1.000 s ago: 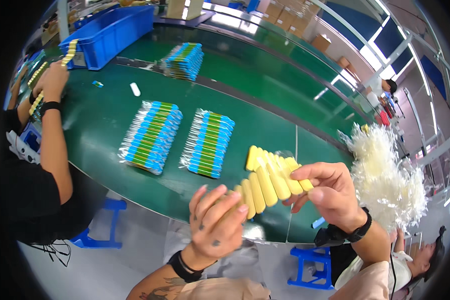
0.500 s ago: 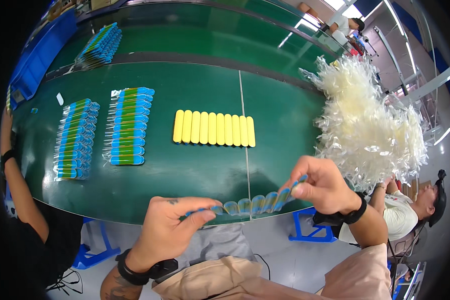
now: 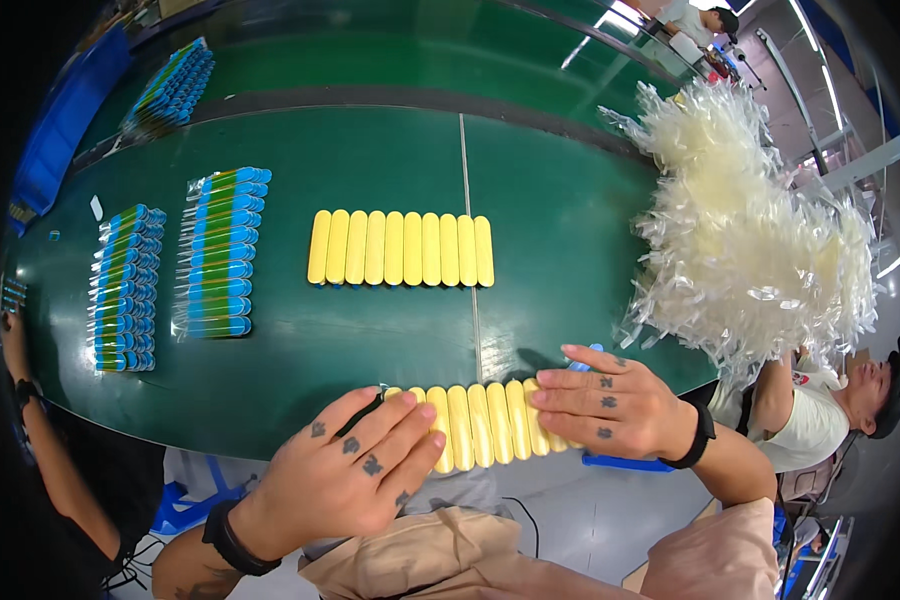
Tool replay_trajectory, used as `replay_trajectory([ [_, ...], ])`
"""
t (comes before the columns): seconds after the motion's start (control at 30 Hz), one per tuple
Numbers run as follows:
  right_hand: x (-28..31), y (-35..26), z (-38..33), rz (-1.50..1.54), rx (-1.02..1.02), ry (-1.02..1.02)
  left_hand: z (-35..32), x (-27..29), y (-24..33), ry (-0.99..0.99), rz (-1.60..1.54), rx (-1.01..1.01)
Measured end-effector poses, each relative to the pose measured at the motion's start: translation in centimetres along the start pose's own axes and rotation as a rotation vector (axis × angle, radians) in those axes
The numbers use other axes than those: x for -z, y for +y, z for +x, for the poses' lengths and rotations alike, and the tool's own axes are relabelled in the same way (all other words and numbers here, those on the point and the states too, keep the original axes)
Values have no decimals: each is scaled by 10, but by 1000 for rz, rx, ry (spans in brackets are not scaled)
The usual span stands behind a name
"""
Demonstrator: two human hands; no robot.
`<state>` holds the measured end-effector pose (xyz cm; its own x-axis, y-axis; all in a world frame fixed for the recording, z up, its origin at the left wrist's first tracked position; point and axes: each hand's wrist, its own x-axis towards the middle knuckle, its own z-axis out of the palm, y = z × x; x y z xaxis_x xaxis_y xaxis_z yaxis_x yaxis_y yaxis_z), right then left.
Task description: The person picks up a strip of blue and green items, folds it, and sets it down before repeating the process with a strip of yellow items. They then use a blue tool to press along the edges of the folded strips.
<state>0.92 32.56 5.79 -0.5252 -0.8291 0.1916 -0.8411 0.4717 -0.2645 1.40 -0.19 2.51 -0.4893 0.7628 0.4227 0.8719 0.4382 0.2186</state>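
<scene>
A row of yellow, round-ended flat strips, side by side, stretches between my hands at the near table edge, yellow faces up. My left hand grips its left end, fingers laid over the top and the thumb hidden. Over the right end lie the fingers of my right hand, its thumb also out of sight. A small blue piece shows beside the right fingers; I cannot tell whether it belongs to the row. Just beyond, a similar yellow row lies flat on the green table, apart from my hands.
Blue-green strips in clear wrappers form two stacks on the left, with another pile behind. A large heap of clear wrappers fills the right side. Co-workers' arms and a blue bin are at the left.
The held row was seen edge-on with blue sides showing; now it is turned yellow side up and lies flatter. My fingers have moved from pinching its ends to lying over them.
</scene>
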Motion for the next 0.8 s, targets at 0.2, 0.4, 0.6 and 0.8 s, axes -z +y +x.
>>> replay_trajectory([
  [0.2, -7, -6, -14, -155, -31, -140, -15, -12, -3, -146, -125, 46],
  [0.4, 2, 16, -20, -127, -329, 4, -25, -9, -3, -187, -107, 51],
  [0.6, 5, 19, -36, -129, -333, 3, -38, -1, -9, 32, -221, 206],
  [0.8, 7, 8, 22, -65, -339, -207, -28, 3, -22, 261, -474, 380],
])
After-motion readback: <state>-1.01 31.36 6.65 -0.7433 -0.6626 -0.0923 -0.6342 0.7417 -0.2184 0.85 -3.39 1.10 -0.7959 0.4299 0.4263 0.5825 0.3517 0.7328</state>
